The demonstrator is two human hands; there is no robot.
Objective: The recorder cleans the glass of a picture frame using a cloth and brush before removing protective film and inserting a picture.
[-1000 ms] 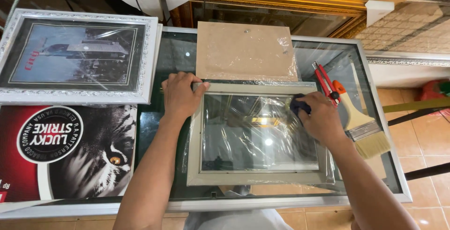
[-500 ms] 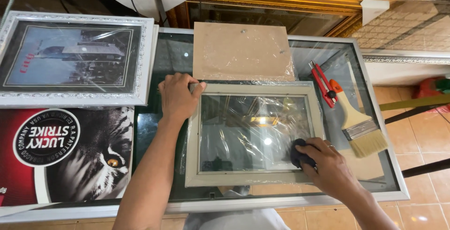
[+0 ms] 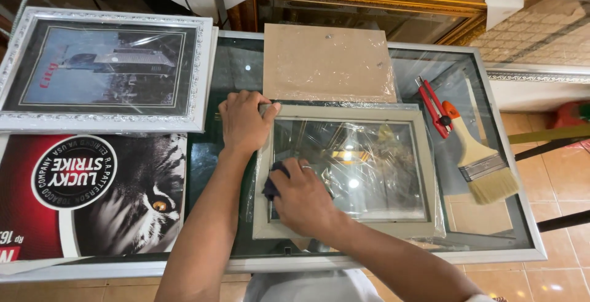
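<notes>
Centre of frame: grey frame (image 3: 344, 114) is gripped at its upper-left corner by left hand (image 3: 243, 120); dark cloth (image 3: 271, 185) is clamped under right hand (image 3: 302, 198) on the glass.

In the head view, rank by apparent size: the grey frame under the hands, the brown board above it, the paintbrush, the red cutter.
1. Grey frame, largest.
2. Brown board, somewhat smaller, though it lies farther from the camera, so the gap is unsure.
3. Paintbrush.
4. Red cutter, smallest.

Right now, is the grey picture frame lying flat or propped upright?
Flat: the grey picture frame lies face-up on the glass table, left hand holding its corner.
</notes>
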